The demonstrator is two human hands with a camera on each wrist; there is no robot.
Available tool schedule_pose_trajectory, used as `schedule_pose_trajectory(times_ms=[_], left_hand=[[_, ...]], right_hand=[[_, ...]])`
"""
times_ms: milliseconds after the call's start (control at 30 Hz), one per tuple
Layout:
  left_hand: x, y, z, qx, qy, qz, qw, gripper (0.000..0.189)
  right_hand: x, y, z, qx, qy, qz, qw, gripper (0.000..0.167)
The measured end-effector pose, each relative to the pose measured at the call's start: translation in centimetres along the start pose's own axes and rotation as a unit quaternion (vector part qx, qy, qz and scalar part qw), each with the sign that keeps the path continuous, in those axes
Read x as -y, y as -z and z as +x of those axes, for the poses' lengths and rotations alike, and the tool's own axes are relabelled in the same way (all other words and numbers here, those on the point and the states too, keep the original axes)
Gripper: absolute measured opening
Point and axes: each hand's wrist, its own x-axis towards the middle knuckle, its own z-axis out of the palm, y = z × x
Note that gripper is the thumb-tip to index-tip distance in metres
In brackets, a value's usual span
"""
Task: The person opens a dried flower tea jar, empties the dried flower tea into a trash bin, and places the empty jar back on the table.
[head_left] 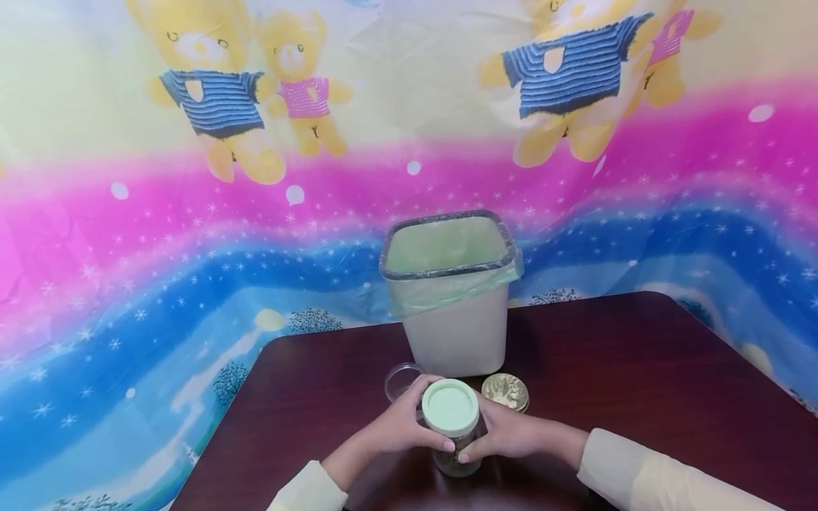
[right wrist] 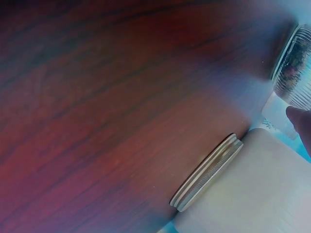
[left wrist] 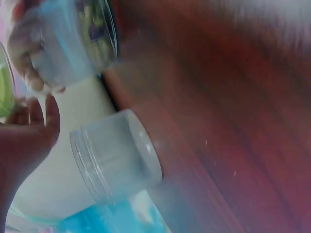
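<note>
A clear, round jar (head_left: 461, 465) w/ a flat, pale-green lid (head_left: 450, 404) is held upright btwn the L hand (head_left: 405, 424) & R hand (head_left: 509, 430), over the near part of the dk-brown tbl (head_left: 307, 397). From above, its mouth is covered by the lid, tho whether it's fully seated can't be told. Yellowish-green & dk contents (left wrist: 98, 39) are seen low inside, nr the btm, w/ see-thru walls above.

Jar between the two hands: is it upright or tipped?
Upright: the head view shows the jar held by the left hand and right hand, green lid uppermost.
</note>
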Motion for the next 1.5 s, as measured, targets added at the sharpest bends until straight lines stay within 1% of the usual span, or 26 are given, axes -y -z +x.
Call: schedule_pose_trajectory(times_ms=[67, 200, 333, 500, 633, 767, 833, 933, 1033, 1100, 1167, 1233, 1333, 1400, 1500], left_hand=[[-0.1, -0.6, -0.2, -0.018, 0.007, -0.006, 0.9998, 0.077], [-0.2, -1.7, -0.7, -0.059, 0.013, -0.002, 0.9982, 0.081], [-0.1, -2.4, -0.7, -0.101, 0.015, 0.015, 0.9947, 0.083], [-0.1, -3.1, -0.7, -0.143, 0.024, 0.038, 0.9887, 0.084], [-0.1, -3.5, -0.7, -0.165, 0.028, 0.058, 0.9843, 0.084], [-0.3, -3.5, -0.9, -0.166, 0.033, 0.074, 0.9828, 0.088], [-0.4, -3.2, -1.0, -0.156, 0.036, 0.075, 0.9843, 0.090], [-0.6, -2.4, -1.0, -0.121, 0.037, 0.058, 0.9903, 0.091], [-0.7, -1.3, -0.7, -0.063, 0.026, 0.018, 0.9975, 0.089], [-0.6, -0.5, -0.3, -0.025, 0.015, -0.015, 0.9995, 0.088], [-0.4, 0.2, 0.0, 0.013, 0.006, -0.048, 0.9988, 0.086], [-0.2, 0.8, 0.4, 0.047, -0.004, -0.076, 0.9960, 0.085], [0.1, 1.5, 0.8, 0.083, -0.016, -0.088, 0.9925, 0.084], [0.1, 1.8, 1.0, 0.096, -0.024, -0.082, 0.9918, 0.083], [0.1, 1.9, 1.2, 0.096, -0.025, -0.072, 0.9925, 0.081]], right_hand=[[0.0, 0.0, 0.0, 0.001, -0.001, 0.000, 1.0000, 0.083], [-0.1, 0.0, -0.1, 0.000, -0.001, -0.005, 1.0000, 0.084], [-0.1, -0.1, -0.1, -0.003, 0.003, -0.005, 1.0000, 0.083], [-0.1, -0.1, 0.0, -0.006, 0.011, -0.012, 0.9999, 0.083], [-0.2, -0.1, 0.0, -0.007, 0.014, -0.015, 0.9998, 0.083], [-0.4, 0.0, 0.0, -0.002, 0.019, -0.007, 0.9998, 0.083], [-0.4, 0.0, 0.1, 0.001, 0.016, -0.004, 0.9999, 0.084], [-0.4, 0.0, 0.1, 0.003, 0.001, 0.002, 1.0000, 0.085], [-0.3, 0.2, 0.1, 0.006, -0.018, 0.012, 0.9997, 0.087], [-0.2, 0.2, 0.1, 0.006, -0.026, 0.015, 0.9995, 0.088], [-0.2, 0.2, 0.0, 0.005, -0.025, 0.015, 0.9995, 0.088], [-0.2, 0.1, 0.0, 0.001, -0.020, 0.008, 0.9998, 0.087], [-0.3, 0.0, 0.0, -0.003, -0.011, -0.002, 0.9999, 0.085], [-0.4, 0.0, 0.0, -0.004, -0.007, -0.005, 1.0000, 0.084], [-0.4, 0.0, 0.0, -0.005, -0.006, -0.007, 0.9999, 0.083]])
